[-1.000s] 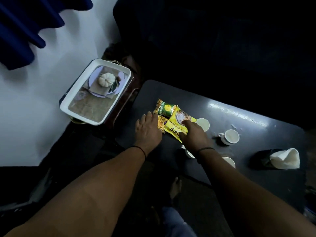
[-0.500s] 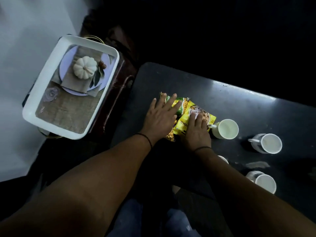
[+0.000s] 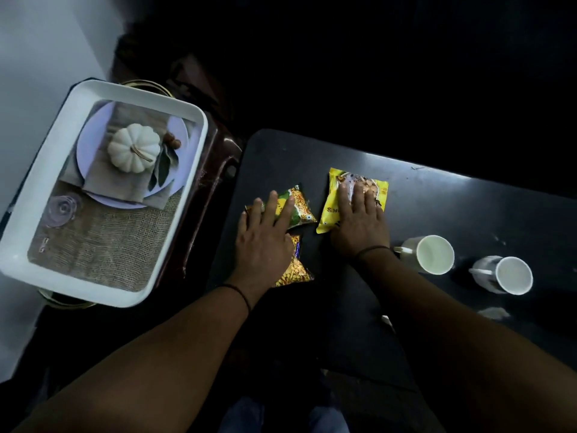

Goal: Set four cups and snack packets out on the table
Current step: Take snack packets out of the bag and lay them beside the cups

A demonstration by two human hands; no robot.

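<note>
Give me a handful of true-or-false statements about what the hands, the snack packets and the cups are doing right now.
1. The right hand lies flat on the yellow packet. True.
2. The left hand is lifting a cup. False: it rests on the green packet.
3. Two white cups are in plain view to the right of the hands. True.
4. The packets sit inside the white tray. False: they lie on the dark table.
5. The yellow packet overlaps the green one. False: a gap separates them.

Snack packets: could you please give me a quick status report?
Left hand flat on green packet. Right hand flat on yellow packet. Two cups visible right. Nothing blocking.
</note>
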